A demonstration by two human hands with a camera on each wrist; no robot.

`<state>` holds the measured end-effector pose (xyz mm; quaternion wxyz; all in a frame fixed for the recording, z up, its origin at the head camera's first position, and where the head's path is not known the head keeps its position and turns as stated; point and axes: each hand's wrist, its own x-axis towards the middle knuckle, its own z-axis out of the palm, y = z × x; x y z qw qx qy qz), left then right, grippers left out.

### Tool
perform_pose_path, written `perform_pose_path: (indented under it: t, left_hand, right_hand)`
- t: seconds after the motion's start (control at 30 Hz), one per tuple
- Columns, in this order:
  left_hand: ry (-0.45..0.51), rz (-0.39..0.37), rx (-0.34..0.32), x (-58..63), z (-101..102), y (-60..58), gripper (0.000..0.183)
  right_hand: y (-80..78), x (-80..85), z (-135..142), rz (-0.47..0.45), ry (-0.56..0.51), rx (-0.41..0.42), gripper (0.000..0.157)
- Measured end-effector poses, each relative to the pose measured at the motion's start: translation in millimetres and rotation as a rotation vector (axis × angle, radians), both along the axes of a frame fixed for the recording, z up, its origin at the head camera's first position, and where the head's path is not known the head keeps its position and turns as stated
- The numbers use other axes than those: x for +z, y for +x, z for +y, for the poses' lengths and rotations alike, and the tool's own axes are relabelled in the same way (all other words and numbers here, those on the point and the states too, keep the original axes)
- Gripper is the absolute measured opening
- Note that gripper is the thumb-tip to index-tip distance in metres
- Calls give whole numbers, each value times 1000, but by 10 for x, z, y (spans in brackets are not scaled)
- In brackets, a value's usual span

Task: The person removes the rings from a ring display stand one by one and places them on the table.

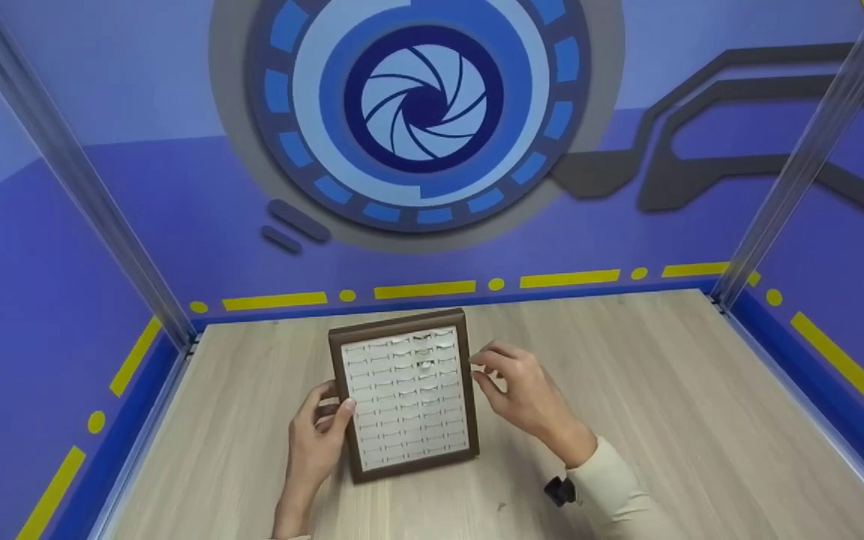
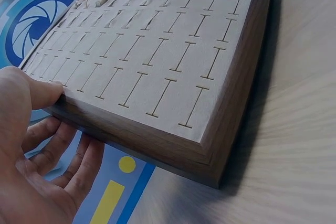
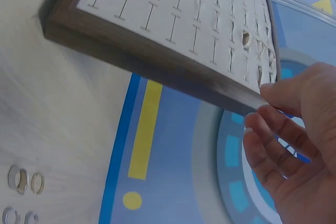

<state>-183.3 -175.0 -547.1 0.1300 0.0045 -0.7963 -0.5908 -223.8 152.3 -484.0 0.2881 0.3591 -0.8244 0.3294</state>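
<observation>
A brown-framed ring display tray point(image 1: 402, 397) with rows of slots in its pale pad stands tilted up on the table. My left hand point(image 1: 317, 431) grips its left side, the thumb point(image 2: 47, 94) over the front rim and the other fingers below the frame. Several rings point(image 3: 247, 40) sit in slots towards the upper right of the pad. My right hand point(image 1: 526, 386) is at the tray's upper right edge, thumb point(image 3: 281, 93) and forefinger tips close together right at the rim. I cannot tell whether they pinch the frame or something small.
Several loose rings point(image 3: 20, 178) lie on the wooden table point(image 1: 672, 420), showing in the right wrist view. Blue printed panels point(image 1: 177, 195) and metal posts point(image 1: 94, 195) border the table. A small black object point(image 1: 559, 491) sits beside the right sleeve point(image 1: 619, 491).
</observation>
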Motion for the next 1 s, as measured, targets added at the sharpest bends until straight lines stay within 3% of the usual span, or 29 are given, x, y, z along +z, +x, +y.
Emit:
perform_pose_path:
  t: [0.27, 0.57, 0.8, 1.0]
  left_hand:
    - [-4, 13, -4, 8, 2, -3, 45]
    - [-13, 25, -13, 13, 12, -7, 44]
    - [-21, 27, -9, -1, 1, 1, 43]
    - [-19, 31, -8, -2, -4, 8, 43]
  right_hand:
    - [-43, 13, -276, 38, 7, 25, 20]
    - [-94, -41, -510, 191, 45, -30, 22]
    - [-123, -89, -607, 160, 54, -72, 18]
    - [-140, -108, -656, 197, 46, -101, 20]
